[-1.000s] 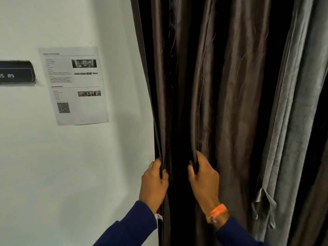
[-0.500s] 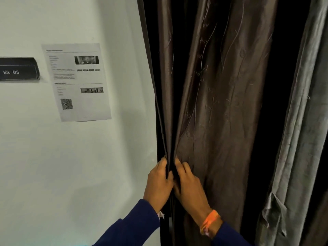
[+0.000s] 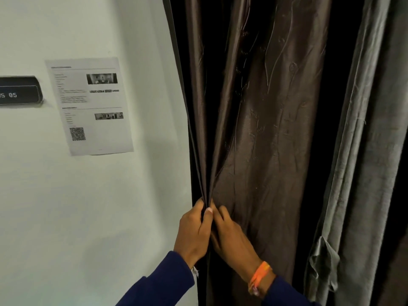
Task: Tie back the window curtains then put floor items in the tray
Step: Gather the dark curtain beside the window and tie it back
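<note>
Where the brown curtain (image 3: 265,129) meets the white wall (image 3: 88,217), both hands sit side by side, touching. The left hand (image 3: 194,233) pinches the gathered left edge between thumb and curled fingers. The right hand (image 3: 231,237) lies just beside it with fingers on the folds; I cannot tell whether it grips. A grey curtain (image 3: 357,173) hangs to the right. A sheet (image 3: 90,104) and dark sign (image 3: 19,90) are on the wall, left.

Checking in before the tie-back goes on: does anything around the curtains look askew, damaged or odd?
Two small things. The printed sheet on the wall hangs tilted. Low on the grey curtain, a loose crumpled flap dangles. Both hands gather the brown curtain, which is creased but untorn.
</note>
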